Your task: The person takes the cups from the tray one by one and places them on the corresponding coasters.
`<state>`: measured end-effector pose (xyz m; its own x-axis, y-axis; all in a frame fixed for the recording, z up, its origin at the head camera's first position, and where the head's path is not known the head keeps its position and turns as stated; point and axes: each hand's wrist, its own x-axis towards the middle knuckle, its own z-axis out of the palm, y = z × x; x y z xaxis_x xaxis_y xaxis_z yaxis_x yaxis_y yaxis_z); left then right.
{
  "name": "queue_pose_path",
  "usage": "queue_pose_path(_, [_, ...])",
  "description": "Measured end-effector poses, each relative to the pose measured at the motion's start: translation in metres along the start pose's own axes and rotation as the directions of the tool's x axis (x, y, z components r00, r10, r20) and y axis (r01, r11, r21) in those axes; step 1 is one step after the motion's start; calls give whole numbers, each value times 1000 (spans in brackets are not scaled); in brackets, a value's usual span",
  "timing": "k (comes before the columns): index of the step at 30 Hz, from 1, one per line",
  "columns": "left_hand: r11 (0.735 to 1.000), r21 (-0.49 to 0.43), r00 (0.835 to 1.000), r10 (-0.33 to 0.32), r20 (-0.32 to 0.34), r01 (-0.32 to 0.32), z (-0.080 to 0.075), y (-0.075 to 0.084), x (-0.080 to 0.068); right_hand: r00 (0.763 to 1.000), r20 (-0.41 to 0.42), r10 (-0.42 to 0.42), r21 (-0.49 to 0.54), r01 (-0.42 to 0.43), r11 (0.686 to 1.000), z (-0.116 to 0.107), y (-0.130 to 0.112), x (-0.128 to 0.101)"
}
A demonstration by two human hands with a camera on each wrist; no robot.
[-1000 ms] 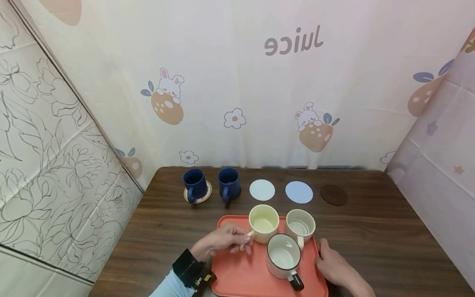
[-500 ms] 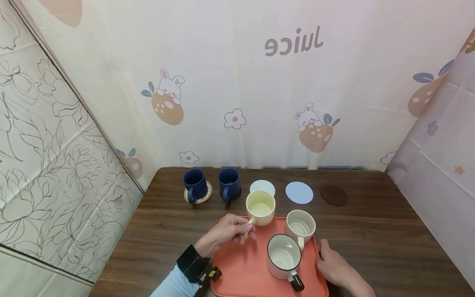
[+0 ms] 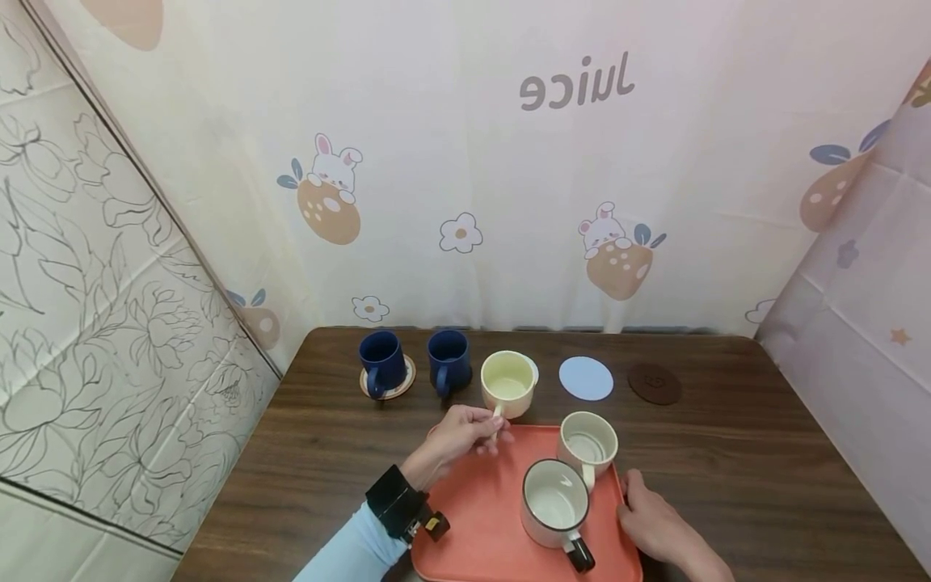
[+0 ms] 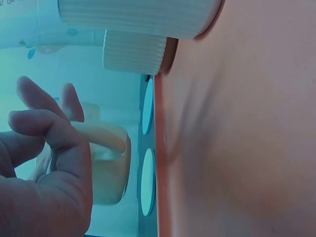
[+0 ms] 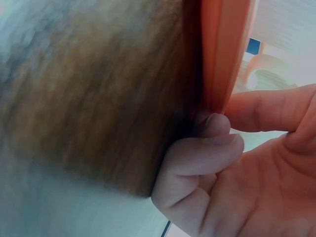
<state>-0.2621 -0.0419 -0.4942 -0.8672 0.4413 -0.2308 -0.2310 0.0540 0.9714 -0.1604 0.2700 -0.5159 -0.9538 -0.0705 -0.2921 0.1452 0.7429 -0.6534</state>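
A pale yellow mug hangs upright beyond the tray's far edge, its handle pinched between the thumb and fingers of my left hand. In the left wrist view the mug is raised above the table. It covers most of a white coaster in the head view. My right hand grips the right rim of the coral-red tray, thumb on top and fingers curled beneath. On the tray stand a cream mug and a white mug with a black rim and black handle.
Two dark blue mugs, a left one on a patterned coaster and another beside it, stand at the back left. Farther right lie a pale blue coaster and a dark brown coaster. A printed curtain hangs behind the table.
My left hand has carried the yellow mug up off the tray and away from me, to over the white coaster. The right hand stays at the tray rim.
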Motion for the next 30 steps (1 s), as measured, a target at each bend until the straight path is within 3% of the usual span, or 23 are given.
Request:
queue_pose_path(12, [1000, 14, 997, 1, -82, 0, 11, 1, 24, 1000, -8, 0, -3, 0, 1000, 2, 2, 2])
queue_pose_path(21, [999, -46, 992, 5, -129, -11, 23, 1, 48, 999, 6, -43, -25, 43, 999, 2, 16, 8])
queue_pose_path(30, [998, -64, 983, -20, -182, 8, 27, -4, 60, 1000, -8, -1, 2, 1, 1000, 1, 3, 3])
